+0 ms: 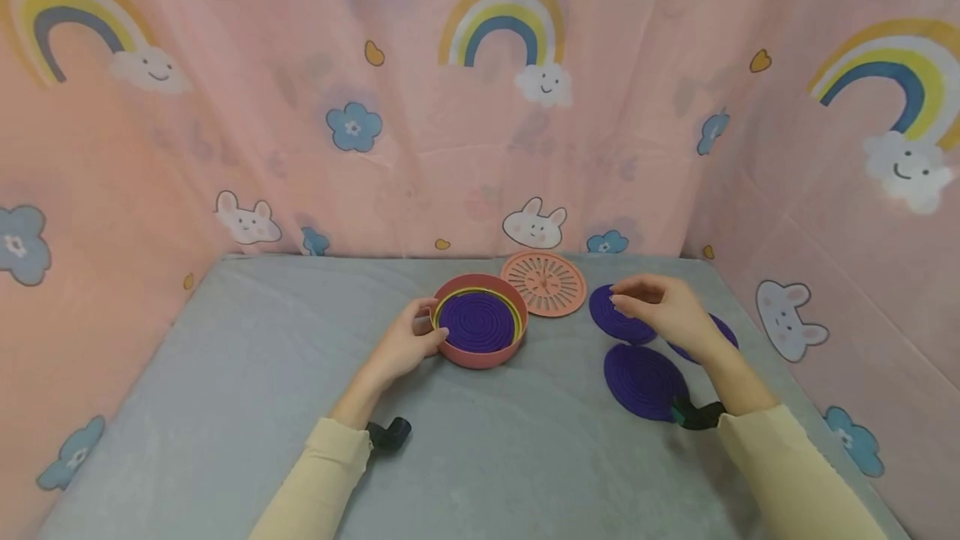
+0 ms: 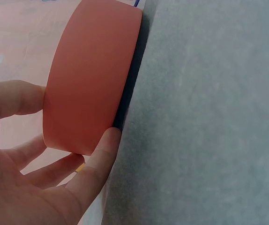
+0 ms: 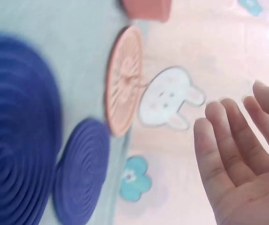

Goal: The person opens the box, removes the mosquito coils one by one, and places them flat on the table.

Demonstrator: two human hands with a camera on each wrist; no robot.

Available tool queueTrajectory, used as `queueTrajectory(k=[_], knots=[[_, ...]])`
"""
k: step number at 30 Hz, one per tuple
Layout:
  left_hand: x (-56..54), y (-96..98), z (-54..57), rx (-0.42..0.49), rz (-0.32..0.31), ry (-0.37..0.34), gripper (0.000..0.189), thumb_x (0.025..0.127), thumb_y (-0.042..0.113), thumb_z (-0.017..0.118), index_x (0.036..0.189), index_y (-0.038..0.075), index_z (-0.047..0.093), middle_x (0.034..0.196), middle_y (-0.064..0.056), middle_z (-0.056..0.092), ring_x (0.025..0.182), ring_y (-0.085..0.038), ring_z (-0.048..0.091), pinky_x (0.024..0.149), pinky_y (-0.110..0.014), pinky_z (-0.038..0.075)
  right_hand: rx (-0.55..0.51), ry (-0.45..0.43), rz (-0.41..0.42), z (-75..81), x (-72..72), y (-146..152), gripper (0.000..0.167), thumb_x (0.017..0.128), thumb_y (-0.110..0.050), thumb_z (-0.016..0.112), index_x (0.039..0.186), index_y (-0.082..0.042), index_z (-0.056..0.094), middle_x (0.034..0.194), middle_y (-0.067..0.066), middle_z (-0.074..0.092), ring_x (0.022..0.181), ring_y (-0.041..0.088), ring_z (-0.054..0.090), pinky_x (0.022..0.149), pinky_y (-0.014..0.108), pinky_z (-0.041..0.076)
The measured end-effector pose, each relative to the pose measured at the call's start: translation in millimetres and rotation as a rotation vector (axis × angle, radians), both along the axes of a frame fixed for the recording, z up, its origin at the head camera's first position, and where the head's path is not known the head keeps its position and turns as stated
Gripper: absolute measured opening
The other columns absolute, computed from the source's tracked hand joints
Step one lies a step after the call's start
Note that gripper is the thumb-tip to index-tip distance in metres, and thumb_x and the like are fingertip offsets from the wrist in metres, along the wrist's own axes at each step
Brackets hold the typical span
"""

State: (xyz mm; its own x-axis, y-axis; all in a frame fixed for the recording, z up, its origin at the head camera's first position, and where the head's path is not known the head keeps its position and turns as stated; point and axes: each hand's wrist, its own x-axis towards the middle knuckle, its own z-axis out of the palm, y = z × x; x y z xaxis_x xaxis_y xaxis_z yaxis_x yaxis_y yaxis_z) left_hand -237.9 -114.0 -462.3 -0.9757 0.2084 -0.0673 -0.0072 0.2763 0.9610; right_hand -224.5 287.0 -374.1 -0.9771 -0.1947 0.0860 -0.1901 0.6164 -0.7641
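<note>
My left hand (image 1: 405, 344) grips the left side of a round coral-red box (image 1: 482, 361), its thumb at the rim and its fingers along the outer wall. In the left wrist view the box's smooth side wall (image 2: 87, 79) lies between thumb and fingers. Inside the box is a purple spiral-ridged disc (image 1: 477, 322), with a yellow ring (image 1: 517, 319) round its edge. My right hand (image 1: 667, 311) hovers over the right of the table, fingers loosely bent and holding nothing. Beneath it lie a purple disc (image 1: 611, 319), a nearer one (image 1: 645, 382) and a partly hidden one (image 1: 726, 332).
A peach slotted lid (image 1: 543, 284) lies behind the box, to its right. Grey cloth covers the table (image 1: 510, 457). A pink printed curtain (image 1: 420, 165) rises at the table's back and sides. Dark wrist cameras (image 1: 390, 435) sit at both sleeves.
</note>
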Motion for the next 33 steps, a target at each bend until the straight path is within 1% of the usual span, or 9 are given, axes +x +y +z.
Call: queueTrajectory(k=[1,4,8,12,16,22,28,31,33], knots=[[0.1,0.4,-0.2,0.0,0.0,-0.001,0.059,0.098,0.015,0.068,0.151,0.01,0.042,0.155,-0.018,0.04,0.135,-0.035,0.051,0.089,-0.039,0.059,-0.015,-0.003,0.002,1.0,-1.1,-4,0.039,0.1,-0.033,0.067,0.126,-0.005,0.068,0.119,0.016,0.07,0.105,0.034,0.069,0.082,0.029,0.058],[0.2,1.2,-1.7,-0.003,0.001,0.003,0.058,0.099,0.015,0.068,0.151,0.01,0.043,0.154,-0.018,0.041,0.135,-0.035,0.051,0.089,-0.039,0.059,-0.054,-0.01,0.009,1.6,-5.6,-16,0.039,0.1,-0.034,0.067,0.125,-0.003,0.068,0.118,0.019,0.07,0.107,0.037,0.068,0.088,0.04,0.059],[1.2,1.1,-1.4,-0.01,0.004,0.003,0.058,0.098,0.015,0.068,0.15,0.01,0.044,0.154,-0.018,0.042,0.133,-0.035,0.053,0.088,-0.038,0.059,-0.064,-0.002,0.028,-3.6,-11.8,-32,0.037,0.101,-0.031,0.066,0.125,-0.003,0.068,0.117,0.018,0.071,0.106,0.035,0.069,0.091,0.051,0.056],[1.5,1.2,-1.2,-0.015,0.004,-0.008,0.058,0.098,0.016,0.069,0.15,0.011,0.045,0.154,-0.016,0.042,0.134,-0.033,0.052,0.088,-0.038,0.059,-0.047,0.024,0.045,-10.8,-16.3,-49,0.033,0.101,-0.029,0.066,0.124,-0.005,0.07,0.118,0.014,0.071,0.105,0.033,0.068,0.09,0.05,0.056],[1.0,1.1,-1.4,-0.017,0.004,-0.005,0.058,0.098,0.016,0.068,0.151,0.011,0.044,0.154,-0.016,0.042,0.134,-0.034,0.052,0.089,-0.039,0.059,-0.062,0.035,0.054,-19.1,-21.8,-66,0.031,0.1,-0.027,0.067,0.123,-0.006,0.071,0.119,0.012,0.07,0.104,0.03,0.067,0.087,0.046,0.056],[-0.7,1.2,-2.9,-0.013,0.006,0.0,0.056,0.098,0.017,0.069,0.149,0.012,0.046,0.153,-0.017,0.042,0.133,-0.035,0.053,0.088,-0.038,0.059,-0.118,-0.021,0.043,-36.3,-28.1,-85,0.033,0.099,-0.029,0.068,0.125,-0.008,0.069,0.123,0.011,0.067,0.109,0.03,0.064,0.086,0.044,0.056],[-0.3,1.1,-3.4,-0.013,0.006,-0.001,0.056,0.098,0.018,0.068,0.15,0.013,0.046,0.154,-0.016,0.041,0.134,-0.034,0.052,0.089,-0.038,0.059,-0.147,-0.033,0.043,-57.2,-36.8,-98,0.038,0.099,-0.025,0.07,0.129,-0.002,0.066,0.133,0.016,0.062,0.116,0.034,0.063,0.091,0.046,0.056],[0.4,0.9,-2.6,-0.012,0.008,0.0,0.056,0.098,0.018,0.069,0.149,0.013,0.046,0.154,-0.016,0.042,0.135,-0.034,0.052,0.089,-0.039,0.059,-0.152,-0.047,0.043,-67.4,-40.0,-103,0.037,0.098,-0.022,0.07,0.128,-0.001,0.066,0.131,0.016,0.063,0.117,0.034,0.062,0.092,0.046,0.055],[0.9,0.8,-2.2,-0.013,0.009,0.002,0.056,0.098,0.017,0.068,0.149,0.013,0.046,0.153,-0.016,0.042,0.134,-0.034,0.052,0.089,-0.039,0.059,-0.179,-0.056,0.052,-73.5,-41.0,-105,0.035,0.097,-0.019,0.071,0.127,-0.001,0.066,0.129,0.017,0.064,0.117,0.035,0.063,0.09,0.045,0.056]])
